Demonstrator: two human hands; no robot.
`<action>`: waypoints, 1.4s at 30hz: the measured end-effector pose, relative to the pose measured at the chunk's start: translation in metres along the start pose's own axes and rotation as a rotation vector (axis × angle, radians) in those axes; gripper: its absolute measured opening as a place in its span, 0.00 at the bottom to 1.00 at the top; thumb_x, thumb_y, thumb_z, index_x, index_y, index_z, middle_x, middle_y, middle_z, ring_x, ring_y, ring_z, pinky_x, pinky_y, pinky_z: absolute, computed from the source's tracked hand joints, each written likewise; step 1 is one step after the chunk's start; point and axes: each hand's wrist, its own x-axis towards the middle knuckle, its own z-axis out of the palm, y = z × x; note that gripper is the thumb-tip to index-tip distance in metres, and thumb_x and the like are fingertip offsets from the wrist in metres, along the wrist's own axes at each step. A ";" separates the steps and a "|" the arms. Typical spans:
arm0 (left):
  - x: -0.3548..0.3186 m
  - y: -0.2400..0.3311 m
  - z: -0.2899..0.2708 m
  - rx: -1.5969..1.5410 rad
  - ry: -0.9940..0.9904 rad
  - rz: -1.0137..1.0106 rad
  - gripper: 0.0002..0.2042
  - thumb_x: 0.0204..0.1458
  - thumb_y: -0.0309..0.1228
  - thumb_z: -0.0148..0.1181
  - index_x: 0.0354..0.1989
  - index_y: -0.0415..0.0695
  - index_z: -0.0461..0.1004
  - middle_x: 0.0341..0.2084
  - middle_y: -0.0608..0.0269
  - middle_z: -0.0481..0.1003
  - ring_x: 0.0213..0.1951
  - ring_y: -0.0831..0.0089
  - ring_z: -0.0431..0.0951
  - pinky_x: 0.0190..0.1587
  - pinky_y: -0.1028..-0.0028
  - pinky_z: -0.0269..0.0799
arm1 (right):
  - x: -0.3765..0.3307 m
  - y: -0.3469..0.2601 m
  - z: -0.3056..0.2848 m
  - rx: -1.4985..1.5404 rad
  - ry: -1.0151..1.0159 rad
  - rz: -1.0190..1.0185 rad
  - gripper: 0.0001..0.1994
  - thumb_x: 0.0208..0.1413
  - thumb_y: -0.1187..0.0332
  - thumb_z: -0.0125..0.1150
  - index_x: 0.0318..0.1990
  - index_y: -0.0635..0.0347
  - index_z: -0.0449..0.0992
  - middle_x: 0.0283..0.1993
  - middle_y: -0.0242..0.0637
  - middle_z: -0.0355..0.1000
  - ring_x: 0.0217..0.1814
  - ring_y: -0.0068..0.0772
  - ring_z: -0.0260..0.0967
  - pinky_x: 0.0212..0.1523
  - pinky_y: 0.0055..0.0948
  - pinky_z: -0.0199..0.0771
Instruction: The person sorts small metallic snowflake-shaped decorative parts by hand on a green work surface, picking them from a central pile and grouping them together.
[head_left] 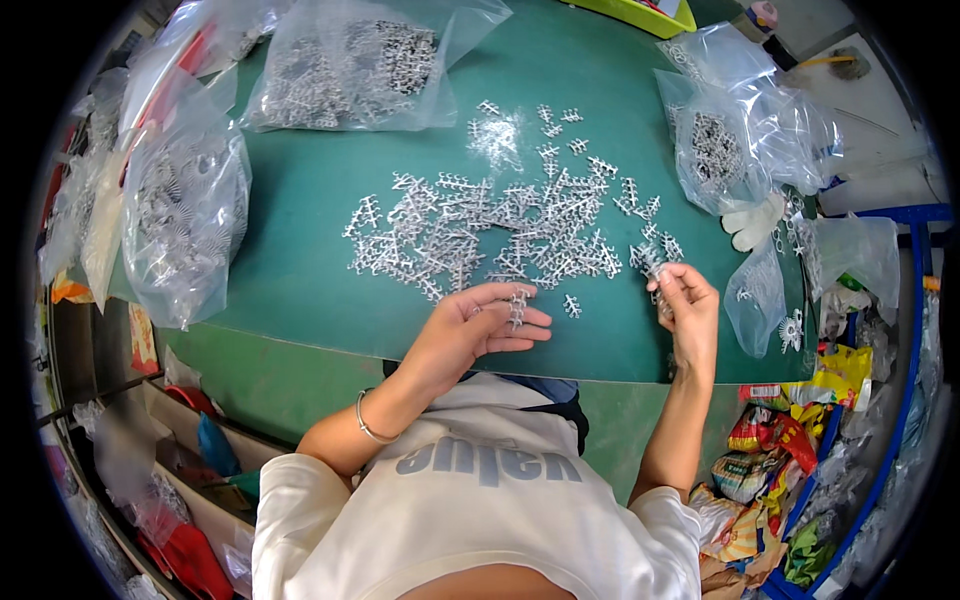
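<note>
Small silver branched metal pieces (560,225) lie in a loose heap on the green tabletop (310,165). My left hand (478,330), palm turned up in front of the heap, holds one such branched metal piece (517,310) between thumb and fingers. To the right of the heap, my right hand (690,308) has thumb and fingertips pinched on a silver branched metal piece (652,268), partly hidden by the fingers. Other pieces lie just beyond those fingertips. A single stray piece (571,306) rests between my two hands.
Clear plastic bags (345,70) of metal parts stand at the far left, with another bag (187,215) at the left edge. On the right are a filled bag (715,145), a white glove (753,222) and a blue metal frame (905,400). A yellow-green tray (640,14) sits at the back.
</note>
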 end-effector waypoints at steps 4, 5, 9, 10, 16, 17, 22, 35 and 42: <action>0.005 -0.001 0.012 0.008 -0.027 0.009 0.16 0.57 0.25 0.42 0.53 0.35 0.61 0.42 0.46 0.72 0.46 0.61 0.74 0.48 0.69 0.71 | -0.014 0.005 0.008 0.042 -0.079 0.003 0.05 0.53 0.73 0.56 0.35 0.64 0.74 0.26 0.29 0.71 0.18 0.07 0.51 0.14 0.11 0.45; 0.006 -0.002 0.014 -0.018 -0.038 0.014 0.16 0.57 0.26 0.43 0.54 0.36 0.61 0.43 0.46 0.71 0.47 0.61 0.73 0.49 0.68 0.70 | -0.019 0.005 0.010 0.013 -0.098 -0.016 0.05 0.53 0.73 0.56 0.36 0.65 0.74 0.27 0.29 0.71 0.18 0.07 0.51 0.15 0.11 0.45; 0.014 -0.013 0.027 -0.172 -0.015 -0.019 0.15 0.57 0.28 0.45 0.52 0.38 0.62 0.42 0.50 0.72 0.48 0.63 0.72 0.51 0.68 0.69 | -0.039 -0.003 0.031 -0.148 -0.158 -0.089 0.05 0.50 0.77 0.57 0.35 0.66 0.74 0.28 0.30 0.71 0.30 0.18 0.66 0.28 0.16 0.63; 0.015 -0.019 0.029 -0.220 -0.010 -0.016 0.14 0.57 0.29 0.46 0.50 0.38 0.63 0.40 0.52 0.72 0.47 0.64 0.73 0.51 0.68 0.69 | -0.042 -0.003 0.037 -0.309 -0.218 -0.201 0.05 0.49 0.78 0.57 0.35 0.66 0.75 0.28 0.32 0.71 0.30 0.19 0.66 0.29 0.17 0.63; 0.023 -0.036 0.008 -0.495 -0.233 -0.138 0.10 0.57 0.30 0.47 0.42 0.38 0.68 0.33 0.59 0.72 0.36 0.72 0.74 0.47 0.67 0.72 | -0.028 -0.015 0.040 -0.462 0.062 -0.312 0.12 0.43 0.80 0.60 0.39 0.63 0.75 0.28 0.37 0.67 0.27 0.27 0.65 0.29 0.24 0.65; 0.021 -0.033 0.008 -0.475 -0.261 -0.188 0.10 0.57 0.30 0.48 0.42 0.38 0.68 0.33 0.60 0.72 0.35 0.73 0.73 0.47 0.67 0.72 | -0.017 -0.007 0.038 -0.616 0.111 -0.472 0.14 0.43 0.79 0.60 0.41 0.62 0.75 0.28 0.37 0.66 0.26 0.30 0.66 0.27 0.26 0.65; 0.011 -0.018 0.029 -0.343 -0.051 -0.252 0.10 0.56 0.28 0.49 0.44 0.38 0.69 0.30 0.62 0.71 0.28 0.78 0.71 0.47 0.65 0.73 | 0.003 0.009 0.051 -0.991 0.168 -0.572 0.09 0.42 0.79 0.61 0.35 0.64 0.73 0.29 0.39 0.66 0.27 0.34 0.66 0.29 0.28 0.65; 0.011 -0.025 0.023 -0.304 -0.024 -0.239 0.12 0.53 0.24 0.52 0.47 0.39 0.69 0.32 0.63 0.72 0.24 0.82 0.67 0.28 0.80 0.69 | -0.002 0.022 0.023 -0.472 0.165 -0.398 0.04 0.49 0.75 0.60 0.29 0.67 0.72 0.24 0.26 0.65 0.26 0.13 0.58 0.25 0.16 0.56; 0.015 -0.030 0.019 -0.397 -0.097 -0.244 0.18 0.56 0.31 0.49 0.54 0.39 0.63 0.36 0.61 0.72 0.32 0.78 0.71 0.37 0.76 0.72 | -0.031 0.002 0.037 0.125 -0.090 0.046 0.03 0.48 0.76 0.60 0.30 0.65 0.74 0.26 0.26 0.68 0.23 0.11 0.59 0.20 0.13 0.55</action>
